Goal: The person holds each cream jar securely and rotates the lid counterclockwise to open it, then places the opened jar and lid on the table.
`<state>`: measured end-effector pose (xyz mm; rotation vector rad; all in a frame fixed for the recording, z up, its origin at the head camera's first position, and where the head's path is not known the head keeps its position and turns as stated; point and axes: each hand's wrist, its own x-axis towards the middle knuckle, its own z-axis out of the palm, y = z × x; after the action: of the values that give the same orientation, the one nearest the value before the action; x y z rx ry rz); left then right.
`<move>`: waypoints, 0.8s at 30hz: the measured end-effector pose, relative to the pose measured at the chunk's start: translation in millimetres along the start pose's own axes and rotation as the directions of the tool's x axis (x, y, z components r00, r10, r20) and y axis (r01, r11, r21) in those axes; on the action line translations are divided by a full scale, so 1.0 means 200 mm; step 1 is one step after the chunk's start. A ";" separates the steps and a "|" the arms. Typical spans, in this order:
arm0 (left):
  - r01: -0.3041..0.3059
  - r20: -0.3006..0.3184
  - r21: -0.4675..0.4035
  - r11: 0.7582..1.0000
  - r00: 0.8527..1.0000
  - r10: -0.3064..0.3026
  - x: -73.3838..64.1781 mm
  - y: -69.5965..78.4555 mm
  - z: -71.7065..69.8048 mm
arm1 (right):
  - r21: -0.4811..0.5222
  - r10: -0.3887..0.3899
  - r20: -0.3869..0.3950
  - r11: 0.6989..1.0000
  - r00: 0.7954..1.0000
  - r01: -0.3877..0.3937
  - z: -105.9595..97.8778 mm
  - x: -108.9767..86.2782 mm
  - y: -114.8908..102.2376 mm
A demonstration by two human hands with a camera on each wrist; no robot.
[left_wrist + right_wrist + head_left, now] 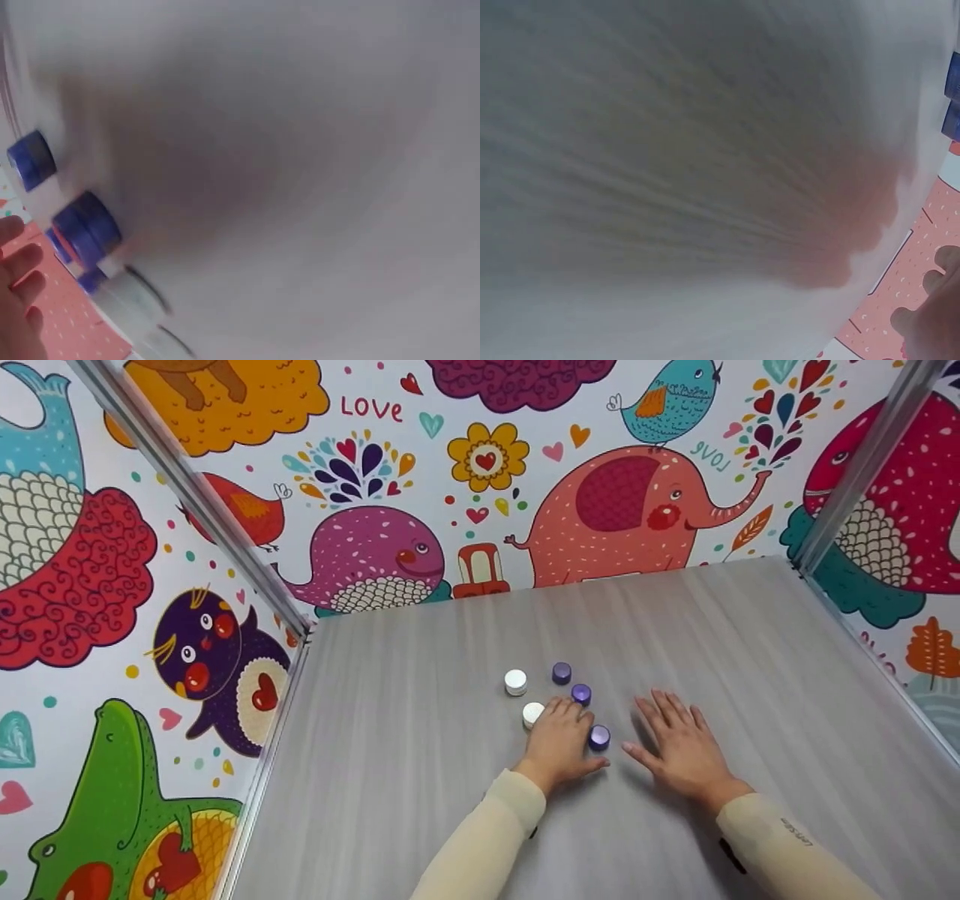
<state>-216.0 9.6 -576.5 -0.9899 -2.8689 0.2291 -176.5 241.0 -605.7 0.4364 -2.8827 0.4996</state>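
My left hand point(559, 742) hovers low among a loose cluster of small round caps, fingers extended and thumb out to the side. Its fingertips overlap a white cap point(533, 715), which is partly hidden. A purple cap point(599, 737) lies between that hand's thumb and fingers, close beside the palm. Just past the fingertips is another purple cap point(581, 694), with a third purple cap point(562, 673) farther back. A second white cap point(515, 682) stands at the back left. To the right of the cluster, my right hand point(682, 750) spreads its fingers, palm down and holding nothing.
The caps stand on a grey wood-grain table point(390, 750). Walls printed with cartoon animals rise along its back and sides, with a metal rail point(270, 750) at the left edge and a metal post point(862, 465) at the back right corner.
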 end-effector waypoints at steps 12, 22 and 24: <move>0.012 -0.001 -0.067 0.998 1.000 -0.012 0.07 0.02 0.02 | -0.003 -0.089 -0.071 0.996 0.993 0.089 -0.01 0.02 -0.03; 0.032 0.012 -0.054 0.998 0.999 -0.031 0.10 0.04 0.04 | -0.012 -0.106 -0.047 0.994 0.993 0.105 -0.02 0.03 -0.05; 0.036 0.002 -0.053 0.998 0.999 -0.036 0.10 0.05 0.05 | -0.014 -0.106 -0.041 0.994 0.993 0.106 -0.02 0.03 -0.05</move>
<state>-228.0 28.7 -587.3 -0.9466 -2.9050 0.1508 -177.7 232.1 -598.1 0.5671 -2.8035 0.4682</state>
